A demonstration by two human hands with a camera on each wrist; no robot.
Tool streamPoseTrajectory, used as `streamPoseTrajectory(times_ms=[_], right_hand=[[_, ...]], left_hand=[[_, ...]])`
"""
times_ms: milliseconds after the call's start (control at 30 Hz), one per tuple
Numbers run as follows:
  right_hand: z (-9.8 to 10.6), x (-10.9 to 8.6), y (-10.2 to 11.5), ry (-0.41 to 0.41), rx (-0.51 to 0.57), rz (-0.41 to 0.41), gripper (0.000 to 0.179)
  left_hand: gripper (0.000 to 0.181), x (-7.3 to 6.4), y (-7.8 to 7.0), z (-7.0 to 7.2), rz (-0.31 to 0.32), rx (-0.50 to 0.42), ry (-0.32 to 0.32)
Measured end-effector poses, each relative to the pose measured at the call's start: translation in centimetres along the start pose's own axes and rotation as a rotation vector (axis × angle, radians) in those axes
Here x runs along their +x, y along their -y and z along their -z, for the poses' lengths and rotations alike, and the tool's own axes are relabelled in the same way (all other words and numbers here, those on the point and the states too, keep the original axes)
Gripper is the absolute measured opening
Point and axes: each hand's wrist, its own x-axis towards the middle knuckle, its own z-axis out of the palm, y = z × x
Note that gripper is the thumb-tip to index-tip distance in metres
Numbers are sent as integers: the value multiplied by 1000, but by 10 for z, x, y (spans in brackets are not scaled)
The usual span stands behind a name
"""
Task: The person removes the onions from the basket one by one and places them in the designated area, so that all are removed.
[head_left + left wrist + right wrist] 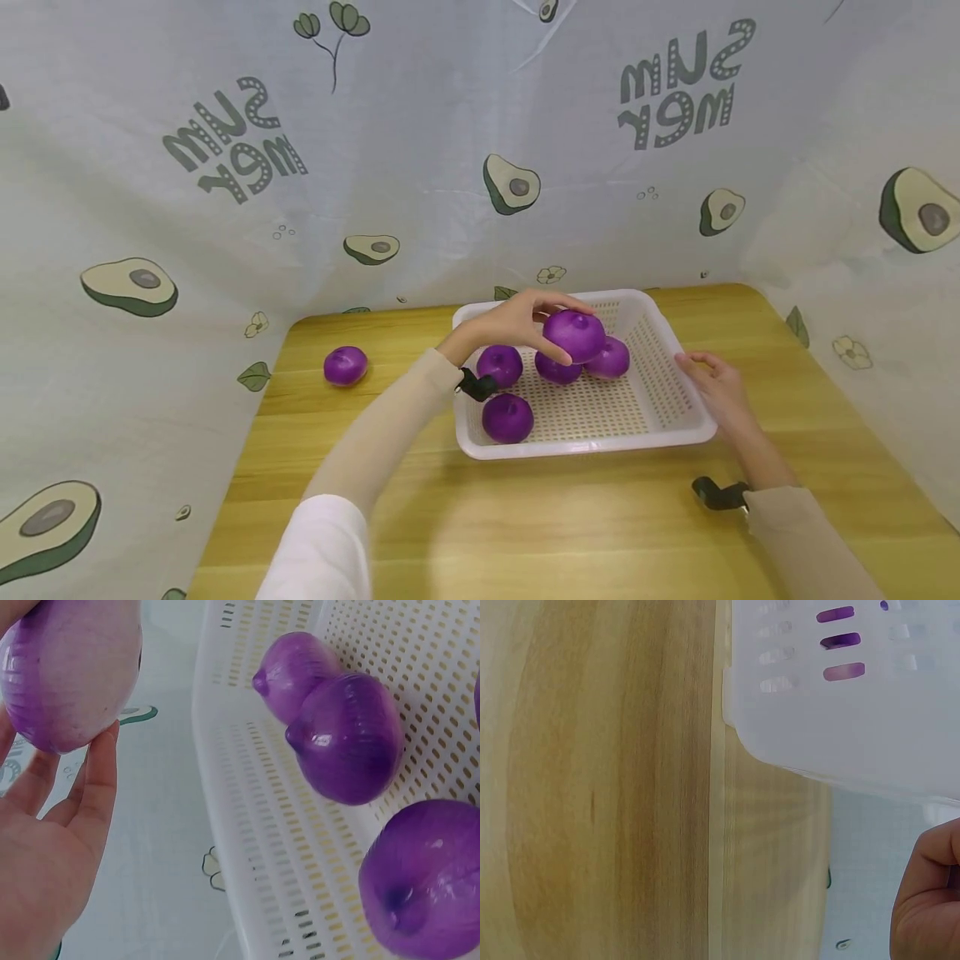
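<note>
My left hand (525,323) grips a purple onion (574,335) between thumb and fingers, above the white plastic basket (592,446). In the left wrist view, this onion (82,675) shows a pale side, and the fingertips press against its lower edge. Several more purple onions lie inside the basket, among them one at the front left (507,418) and one behind it (499,366). My right hand (716,387) holds the basket's right rim with curled fingers. Only part of that hand (930,900) appears in the right wrist view, at the lower right.
Another purple onion (346,366) lies on the wooden table (525,525), left of the basket. A pale cloth (420,150) printed with avocados hangs behind the table and along both sides. Black camera mounts sit on both wrists.
</note>
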Motion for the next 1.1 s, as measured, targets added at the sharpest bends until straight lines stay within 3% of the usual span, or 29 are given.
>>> streamPoseTrajectory(times_ms=[400, 700, 1100], right_hand=[[-2, 1, -1, 11, 43, 8, 3], [-2, 2, -3, 6, 49, 6, 3], [-1, 3, -3, 30, 91, -1, 5]], left_hand=[[75, -27, -2, 34, -21, 31, -105], [73, -59, -9, 58, 49, -6, -246], [70, -109, 23, 90, 148, -48, -427]])
